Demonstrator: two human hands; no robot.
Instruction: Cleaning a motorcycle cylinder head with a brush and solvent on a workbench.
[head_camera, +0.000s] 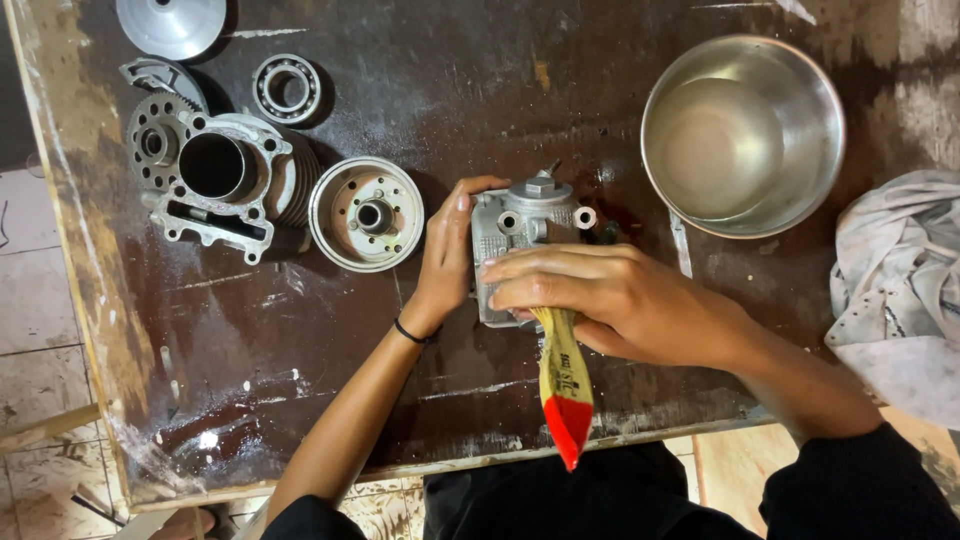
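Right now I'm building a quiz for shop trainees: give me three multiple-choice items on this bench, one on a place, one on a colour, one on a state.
1. Where is the steel bowl?
A. upper right of the table
B. lower left
C. on the floor

2. What colour is the tip of the brush handle?
A. blue
B. red
C. green

3. How is the grey cast part held?
A. lying untouched
B. inside the bowl
C. left hand grips its side, right hand brushes it

Answers:
1 A, it sits right of the part, near the rag.
2 B, yellow handle ends in red.
3 C, both hands are on it.
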